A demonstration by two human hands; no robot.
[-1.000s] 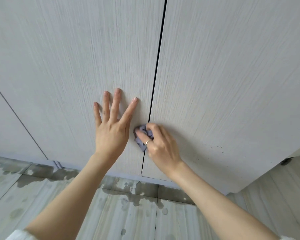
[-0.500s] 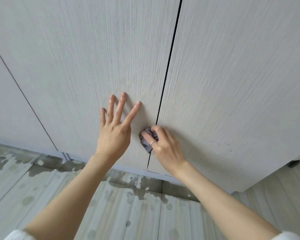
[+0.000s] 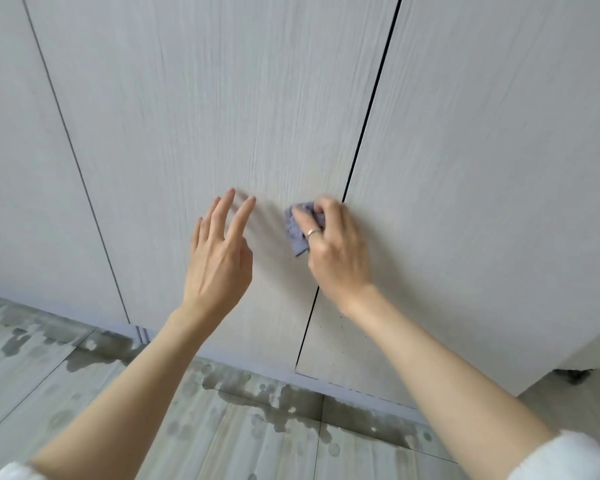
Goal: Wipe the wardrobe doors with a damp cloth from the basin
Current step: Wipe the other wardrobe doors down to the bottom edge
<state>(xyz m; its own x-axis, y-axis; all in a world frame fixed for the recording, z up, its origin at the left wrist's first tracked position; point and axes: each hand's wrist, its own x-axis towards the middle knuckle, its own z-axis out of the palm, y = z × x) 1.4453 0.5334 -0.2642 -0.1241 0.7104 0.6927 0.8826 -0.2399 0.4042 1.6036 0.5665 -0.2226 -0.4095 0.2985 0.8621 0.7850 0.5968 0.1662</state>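
Note:
Pale wood-grain wardrobe doors fill the view: a middle door [image 3: 205,116] and a right door [image 3: 482,150], split by a dark vertical gap. My right hand [image 3: 333,251] grips a small purple-grey cloth [image 3: 297,233] and presses it on the middle door just left of the gap. A ring shows on one finger. My left hand [image 3: 219,258] is beside it, fingers straight and spread, fingertips at or just off the door surface. The basin is out of view.
A third door panel [image 3: 21,185] stands at the left. Grey floor tiles [image 3: 84,393] below carry wet patches and drops along the wardrobe's base. A small dark fitting [image 3: 574,375] sits under the right door's corner.
My right hand slid the cloth up along the door beside the gap. My left hand drew back from lying flat on the door, and the view shifted left.

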